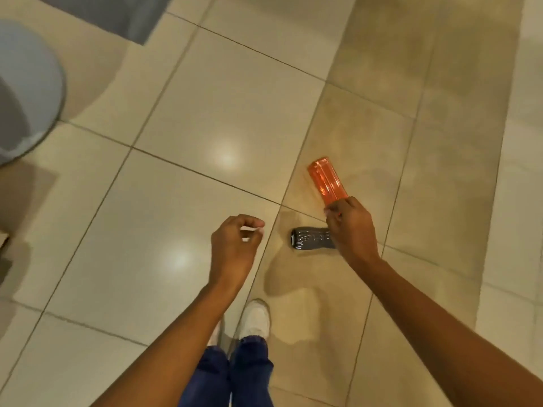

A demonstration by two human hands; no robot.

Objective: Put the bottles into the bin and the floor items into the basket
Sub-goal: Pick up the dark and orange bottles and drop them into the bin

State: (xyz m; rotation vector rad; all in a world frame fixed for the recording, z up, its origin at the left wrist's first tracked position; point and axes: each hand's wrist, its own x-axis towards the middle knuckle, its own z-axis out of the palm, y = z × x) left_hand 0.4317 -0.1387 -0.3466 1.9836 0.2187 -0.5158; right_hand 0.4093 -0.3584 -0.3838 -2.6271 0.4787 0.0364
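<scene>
My right hand (351, 230) grips one end of a clear orange bottle (326, 180), which points up and away from me above the tiled floor. Below that hand a dark remote control (308, 237) lies flat on the tiles, partly hidden by my wrist. My left hand (235, 245) hovers to the left of the remote with curled fingers and holds nothing. A grey-blue round bin (38, 92) stands at the far left edge, only partly in view.
A grey mat (117, 16) lies at the top left. My feet in white shoes (255, 317) and blue jeans stand at the bottom centre. A brown object's corner (3, 239) shows at the left edge. Beige tiles (223, 107) spread between me and the bin.
</scene>
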